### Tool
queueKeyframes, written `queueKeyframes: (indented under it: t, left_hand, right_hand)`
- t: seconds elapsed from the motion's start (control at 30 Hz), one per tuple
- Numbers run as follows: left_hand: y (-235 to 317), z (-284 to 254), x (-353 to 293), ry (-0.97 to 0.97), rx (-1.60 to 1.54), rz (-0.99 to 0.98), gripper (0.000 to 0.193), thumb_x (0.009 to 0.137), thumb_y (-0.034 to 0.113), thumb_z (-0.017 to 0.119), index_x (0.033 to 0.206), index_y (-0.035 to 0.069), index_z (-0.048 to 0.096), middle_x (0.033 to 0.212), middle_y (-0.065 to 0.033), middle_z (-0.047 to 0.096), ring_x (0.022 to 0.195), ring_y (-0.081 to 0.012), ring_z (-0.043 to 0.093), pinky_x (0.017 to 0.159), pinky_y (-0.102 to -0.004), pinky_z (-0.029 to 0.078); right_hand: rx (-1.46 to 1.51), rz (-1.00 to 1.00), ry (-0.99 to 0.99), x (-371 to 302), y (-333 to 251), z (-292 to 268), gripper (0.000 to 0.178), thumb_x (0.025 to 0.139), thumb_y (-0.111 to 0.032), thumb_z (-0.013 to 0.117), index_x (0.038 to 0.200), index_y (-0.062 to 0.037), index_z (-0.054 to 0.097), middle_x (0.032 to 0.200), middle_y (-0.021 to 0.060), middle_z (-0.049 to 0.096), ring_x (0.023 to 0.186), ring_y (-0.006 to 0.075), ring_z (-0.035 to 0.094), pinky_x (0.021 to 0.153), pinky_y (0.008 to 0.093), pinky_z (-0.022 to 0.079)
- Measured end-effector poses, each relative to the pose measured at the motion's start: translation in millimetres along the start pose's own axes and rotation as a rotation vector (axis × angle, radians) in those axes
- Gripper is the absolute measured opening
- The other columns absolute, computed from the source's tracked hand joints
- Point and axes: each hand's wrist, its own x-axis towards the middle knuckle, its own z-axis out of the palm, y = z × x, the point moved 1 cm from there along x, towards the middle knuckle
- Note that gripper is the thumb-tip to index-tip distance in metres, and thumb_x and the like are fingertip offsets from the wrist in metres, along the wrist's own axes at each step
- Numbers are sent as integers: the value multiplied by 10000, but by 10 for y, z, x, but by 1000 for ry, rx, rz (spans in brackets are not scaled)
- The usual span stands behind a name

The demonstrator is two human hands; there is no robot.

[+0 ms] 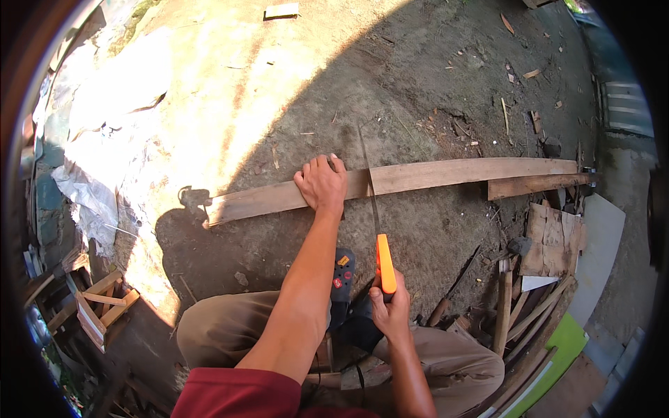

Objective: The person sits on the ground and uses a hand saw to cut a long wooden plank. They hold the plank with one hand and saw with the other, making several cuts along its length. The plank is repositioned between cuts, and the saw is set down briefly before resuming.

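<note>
A long wooden board [446, 174] lies crosswise in front of me, its left end in the edge of the sunlight. My left hand [323, 183] grips it left of centre, with the fingers over its far edge. Just right of that hand, the thin blade of a handsaw [384, 263] crosses the board, its tip reaching past the far edge. My right hand [391, 308] is closed around the saw's orange handle on the near side. How deep the blade sits in the wood cannot be made out.
A shorter plank [536, 185] lies against the board's right end. Scrap wood [519, 313] and a green panel [557, 355] are piled at the right. A wooden frame [104, 306] and a white sheet [90, 202] are at the left. A wooden-handled blade [440, 310] lies by my right knee.
</note>
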Motion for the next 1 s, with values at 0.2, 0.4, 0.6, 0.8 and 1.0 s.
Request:
queueKeyframes:
  t: [0.2,0.4,0.6,0.8,1.0]
  left_hand:
    - [-45,83,23,46,-20,-13,343,989,333,527,907,75,736,931,-94,742,928,-244,647,936,-404,384]
    - [-38,35,-5,15,-33,-12,323,987,322,529,935,76,731,948,-92,738,943,-242,649,941,-403,381]
    - [-66,79,-6,77,-45,-20,273,956,288,556,883,84,724,910,-84,732,880,-252,644,932,-406,394]
    - [-101,108,-104,90,-64,18,258,949,277,561,885,85,723,906,-81,733,888,-242,643,931,-396,387]
    - [-48,62,-44,-19,-29,-22,284,955,297,551,961,98,753,979,-71,750,949,-228,653,958,-385,375]
  right_hand:
    - [83,184,152,245,-252,133,281,952,-251,749,1028,2,654,728,60,657,659,128,637,649,298,520]
    - [-105,229,123,102,-34,62,98,903,-87,742,866,-13,690,657,63,645,574,101,603,568,292,485]
    - [-112,307,42,-741,-545,-764,71,833,28,713,902,47,707,679,80,680,629,101,679,634,261,543]
    - [37,368,74,476,-352,-25,11,874,2,682,884,3,677,634,73,599,570,86,575,547,300,468]
    - [-102,107,142,-840,-253,-349,35,836,28,702,839,26,667,638,89,616,561,111,600,556,291,484]
